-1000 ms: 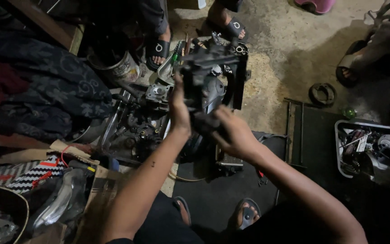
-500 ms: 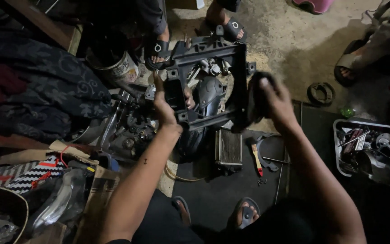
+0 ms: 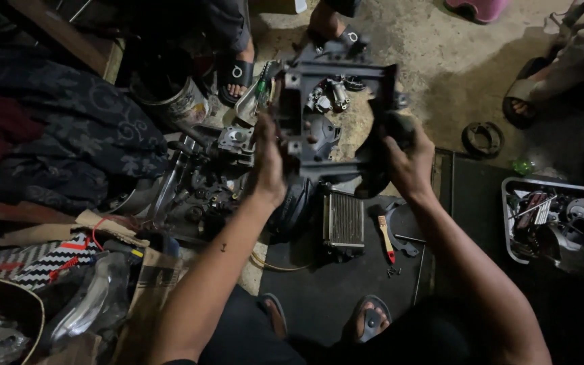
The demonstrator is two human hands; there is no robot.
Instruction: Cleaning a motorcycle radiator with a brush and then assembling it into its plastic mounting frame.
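Note:
I hold a dark plastic frame-like panel (image 3: 336, 74) up in front of me with both hands. My left hand (image 3: 268, 159) grips its left edge. On the right edge, my right hand (image 3: 407, 159) is closed around the panel's lower corner. Through the panel's opening I see small metal parts (image 3: 329, 94) lying on the concrete floor. Below the panel a small radiator (image 3: 343, 220) and a red-handled brush (image 3: 385, 236) lie on a black mat (image 3: 332, 297).
An engine assembly (image 3: 201, 176) lies left of the mat, with a round tin (image 3: 170, 94) behind it. A tray of parts (image 3: 559, 220) stands at right. Other people's sandalled feet (image 3: 238, 71) are at the top, and dark cloth (image 3: 49, 142) at left.
My hands have spread apart: the right hand moved from the centre out to the panel's right edge, and the panel now faces me flat and wider.

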